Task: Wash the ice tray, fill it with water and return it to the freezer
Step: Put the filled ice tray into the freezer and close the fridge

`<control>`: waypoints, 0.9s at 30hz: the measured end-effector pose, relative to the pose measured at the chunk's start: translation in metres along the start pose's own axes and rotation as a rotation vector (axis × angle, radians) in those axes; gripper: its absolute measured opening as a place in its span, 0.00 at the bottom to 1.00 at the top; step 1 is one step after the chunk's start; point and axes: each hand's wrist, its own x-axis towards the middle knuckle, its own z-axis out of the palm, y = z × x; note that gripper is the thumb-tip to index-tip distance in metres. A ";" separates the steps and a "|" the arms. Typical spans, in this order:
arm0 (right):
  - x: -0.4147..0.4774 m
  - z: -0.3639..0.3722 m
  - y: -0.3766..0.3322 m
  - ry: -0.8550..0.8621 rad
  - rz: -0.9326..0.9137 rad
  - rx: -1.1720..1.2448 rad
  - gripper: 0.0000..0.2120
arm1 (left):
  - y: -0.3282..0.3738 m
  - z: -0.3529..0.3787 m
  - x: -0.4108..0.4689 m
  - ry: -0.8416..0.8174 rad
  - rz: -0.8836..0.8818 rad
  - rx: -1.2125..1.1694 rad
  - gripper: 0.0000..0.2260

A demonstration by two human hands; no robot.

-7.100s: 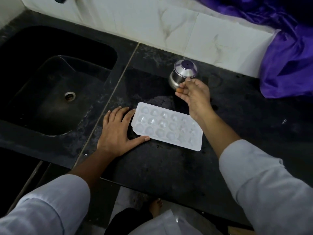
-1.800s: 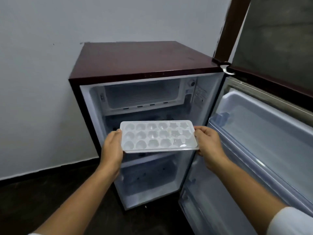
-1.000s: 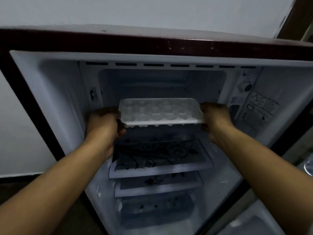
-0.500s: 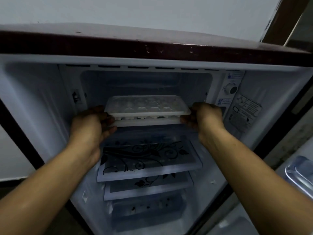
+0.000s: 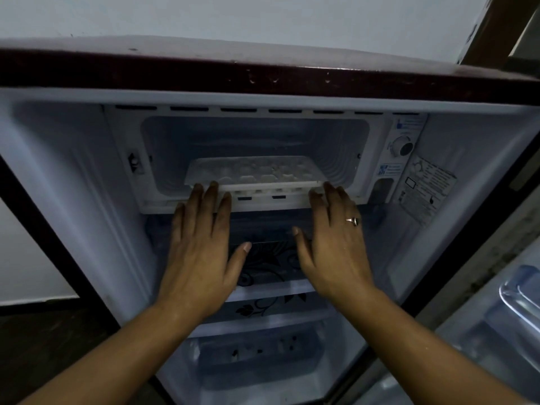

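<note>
The white ice tray [image 5: 254, 172] lies flat inside the freezer compartment [image 5: 254, 135] at the top of the open fridge, its near edge at the compartment's mouth. My left hand [image 5: 201, 244] is flat, palm down, its straight fingertips touching the tray's near left edge. My right hand [image 5: 333, 241], with a ring on one finger, is also flat, fingertips against the tray's near right edge. Neither hand grips the tray.
Below the freezer sit glass shelves [image 5: 268, 261] with a black floral print and a drawer [image 5: 257, 355] at the bottom. A thermostat dial [image 5: 401, 146] and label sticker [image 5: 426, 191] are on the right inner wall. The open door's shelf [image 5: 517, 302] juts out at right.
The tray has gone from being held at its ends in front of the freezer to lying inside it. Both hands let go and now touch its front edge with straight fingers.
</note>
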 end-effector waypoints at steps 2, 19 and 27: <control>0.005 0.001 0.001 -0.027 -0.012 -0.029 0.32 | -0.004 0.002 0.007 -0.018 0.027 0.034 0.37; 0.033 -0.004 0.003 -0.205 -0.032 -0.035 0.42 | -0.022 -0.012 0.040 -0.199 0.076 0.083 0.49; 0.025 -0.020 -0.005 -0.277 -0.023 -0.073 0.43 | -0.027 -0.025 0.030 -0.234 0.077 0.067 0.49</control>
